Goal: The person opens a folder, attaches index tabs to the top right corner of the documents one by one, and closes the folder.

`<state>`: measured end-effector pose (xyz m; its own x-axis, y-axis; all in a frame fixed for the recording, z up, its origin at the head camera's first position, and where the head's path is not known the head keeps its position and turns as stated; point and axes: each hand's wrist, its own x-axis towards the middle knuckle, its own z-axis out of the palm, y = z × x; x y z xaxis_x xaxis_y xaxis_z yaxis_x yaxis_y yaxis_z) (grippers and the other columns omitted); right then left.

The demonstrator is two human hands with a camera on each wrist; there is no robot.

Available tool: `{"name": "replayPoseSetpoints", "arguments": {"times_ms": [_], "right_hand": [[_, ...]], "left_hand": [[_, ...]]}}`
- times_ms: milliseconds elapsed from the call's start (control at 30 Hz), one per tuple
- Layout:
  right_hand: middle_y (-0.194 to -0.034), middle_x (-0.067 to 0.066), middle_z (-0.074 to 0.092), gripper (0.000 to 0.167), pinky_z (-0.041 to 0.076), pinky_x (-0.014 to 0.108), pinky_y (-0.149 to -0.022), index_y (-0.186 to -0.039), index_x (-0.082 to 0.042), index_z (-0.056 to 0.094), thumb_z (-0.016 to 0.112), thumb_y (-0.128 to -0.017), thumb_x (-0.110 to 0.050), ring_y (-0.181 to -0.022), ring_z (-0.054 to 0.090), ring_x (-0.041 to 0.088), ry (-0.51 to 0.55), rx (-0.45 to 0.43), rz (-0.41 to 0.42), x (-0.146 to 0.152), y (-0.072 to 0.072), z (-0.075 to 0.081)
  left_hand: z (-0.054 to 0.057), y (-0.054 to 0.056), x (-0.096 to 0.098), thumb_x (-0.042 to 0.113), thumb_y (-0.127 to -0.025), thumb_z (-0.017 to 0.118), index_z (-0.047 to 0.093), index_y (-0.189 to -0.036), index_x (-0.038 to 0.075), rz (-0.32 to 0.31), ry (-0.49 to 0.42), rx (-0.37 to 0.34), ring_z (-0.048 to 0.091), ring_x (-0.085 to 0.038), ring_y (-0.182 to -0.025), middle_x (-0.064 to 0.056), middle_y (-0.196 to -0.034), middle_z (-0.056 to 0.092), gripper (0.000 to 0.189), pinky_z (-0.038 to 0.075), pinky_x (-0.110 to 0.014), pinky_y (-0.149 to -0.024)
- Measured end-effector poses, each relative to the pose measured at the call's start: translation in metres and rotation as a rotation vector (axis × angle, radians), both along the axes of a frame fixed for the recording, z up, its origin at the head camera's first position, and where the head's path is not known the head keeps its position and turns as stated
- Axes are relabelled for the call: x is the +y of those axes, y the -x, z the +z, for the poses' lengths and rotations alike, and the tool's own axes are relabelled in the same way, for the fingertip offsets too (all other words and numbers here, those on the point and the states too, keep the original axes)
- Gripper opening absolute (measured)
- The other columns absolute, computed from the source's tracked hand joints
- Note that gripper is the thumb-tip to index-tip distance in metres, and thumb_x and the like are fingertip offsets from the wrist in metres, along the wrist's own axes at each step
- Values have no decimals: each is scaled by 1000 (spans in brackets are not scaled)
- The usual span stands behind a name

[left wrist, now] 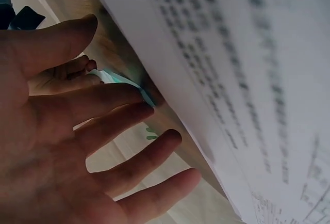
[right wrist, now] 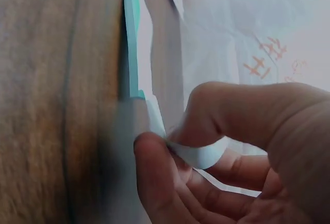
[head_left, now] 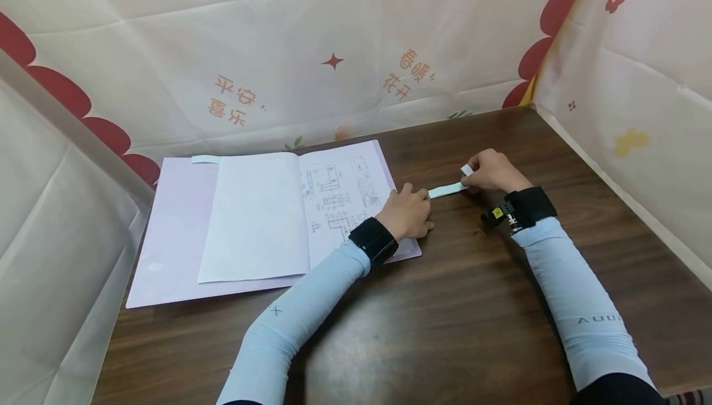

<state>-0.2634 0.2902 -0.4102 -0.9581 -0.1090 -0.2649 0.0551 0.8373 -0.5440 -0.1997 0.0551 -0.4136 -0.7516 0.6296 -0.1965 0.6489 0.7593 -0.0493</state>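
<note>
A narrow pale green paper strip [head_left: 445, 190] stretches between the two hands, just right of an open booklet. My right hand [head_left: 495, 173] pinches its right end between thumb and fingers. In the right wrist view, a pale piece [right wrist: 202, 156] at that end curls back through the fingers. My left hand [head_left: 408, 212] lies over the booklet's right edge, palm down. Its fingers look loosely extended in the left wrist view, and a fingertip meets the strip's [left wrist: 118, 78] other end. The booklet's right page [head_left: 334, 191] carries technical line drawings; its left page [head_left: 256, 213] looks blank.
A lilac cover [head_left: 172, 232] lies under the pages on the brown wooden table [head_left: 417, 331]. A small pale green tab [head_left: 205, 159] sticks out at the booklet's top left. Printed cloth walls [head_left: 311, 102] border the table's back and sides.
</note>
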Motion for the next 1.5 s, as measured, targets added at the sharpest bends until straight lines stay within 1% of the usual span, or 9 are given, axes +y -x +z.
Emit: {"name": "replayPoseSetpoints", "arguments": {"times_ms": [300,500,600,767,833,967,1133,1300,1500], "right_hand": [[-90,15,74,16,54,33,-69,-101,1,73,71,-95,-14,-77,70,22,11,63,-20,6,2,2],[-89,14,72,16,49,34,-69,-98,-2,70,74,-94,-17,-81,65,26,-5,91,-7,0,3,2],[-96,17,71,16,49,38,-72,-103,-2,69,72,-95,-15,-86,62,30,-13,113,9,-4,2,2],[-103,20,75,19,53,43,-79,-114,-3,73,69,-97,-10,-89,66,31,28,180,18,-22,-6,-2],[-105,20,75,17,54,40,-77,-111,-3,77,68,-97,-8,-89,66,30,43,206,33,-32,-9,-4],[-108,19,77,16,57,34,-76,-105,-4,81,68,-97,-8,-89,70,26,98,224,71,-51,-6,-6],[-103,16,78,15,62,33,-73,-106,-4,80,70,-96,-9,-84,76,22,235,192,72,-79,18,-8],[-103,17,76,13,62,29,-71,-105,-2,79,70,-96,-4,-81,73,21,340,156,47,-112,57,-12],[-111,17,72,15,61,26,-74,-109,-2,78,69,-98,-6,-83,75,19,384,97,-1,-144,94,-20]], "left_hand": [[1,2,-2,51,-104,53,68,-137,21,23,5,3,48,-25,-134,3,-152,53,47,50,-46,-105],[2,3,-7,54,-104,51,73,-120,19,14,-57,-36,48,-27,-129,-2,-143,54,44,53,-45,-99],[4,-1,-14,55,-105,50,66,-135,15,11,-83,-52,48,-29,-132,-7,-151,48,53,52,-45,-100],[4,-10,-48,54,-104,51,32,-163,15,68,-160,-123,31,-41,-154,-14,-173,19,73,38,-57,-119],[2,-14,-70,53,-104,54,29,-164,19,118,-189,-155,22,-45,-157,-14,-174,15,73,29,-64,-122],[-2,-22,-108,51,-100,60,31,-164,26,239,-192,-181,17,-51,-157,-13,-174,18,75,20,-74,-120],[-6,-26,-132,57,-95,64,34,-162,32,301,-176,-180,21,-54,-154,-11,-173,23,78,21,-78,-117],[-11,-29,-136,58,-95,63,38,-161,31,289,-205,-204,20,-55,-154,-12,-171,26,76,26,-78,-115],[-12,-34,-137,58,-95,65,39,-160,30,275,-203,-219,18,-56,-154,-11,-171,27,76,27,-79,-113]]}}
